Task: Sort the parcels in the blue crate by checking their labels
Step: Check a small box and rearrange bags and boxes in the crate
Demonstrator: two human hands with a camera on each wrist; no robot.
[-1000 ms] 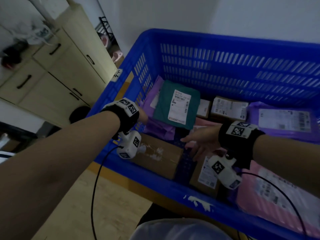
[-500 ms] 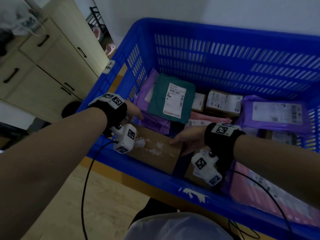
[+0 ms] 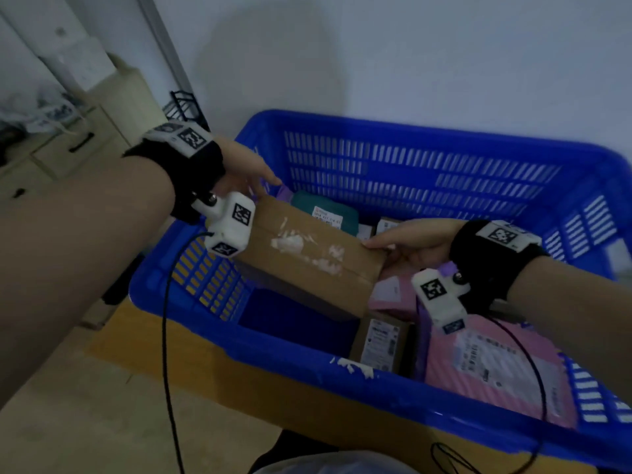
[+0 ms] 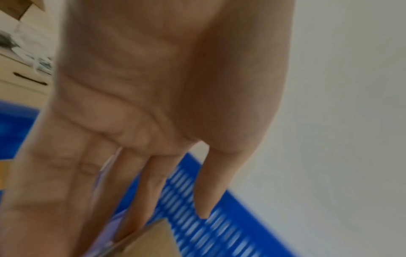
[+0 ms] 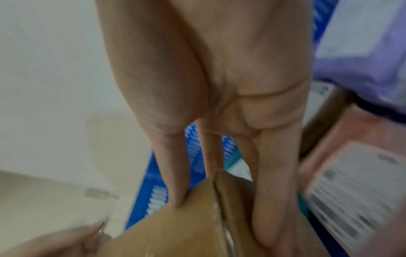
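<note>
Parcel check under way: the left grip (image 3: 246,176) presses flat, straight fingers against one end of a brown cardboard box (image 3: 307,254), which both grips hold above the blue plastic crate (image 3: 427,186). The right grip (image 3: 410,244) pinches the other end, thumb on top. Sorting looks barely begun. A teal plastic mailer (image 3: 304,203) beyond the grips and a pink plastic mailer (image 3: 533,398) below the right grip await checking. The box's upper face bears only torn white scraps, and no print is legible.

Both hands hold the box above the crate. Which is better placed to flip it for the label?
Right, likely. The right hand pinches the box at one end, thumb on one face, fingers on another. The left hand only presses straight fingers against the other end.
</note>
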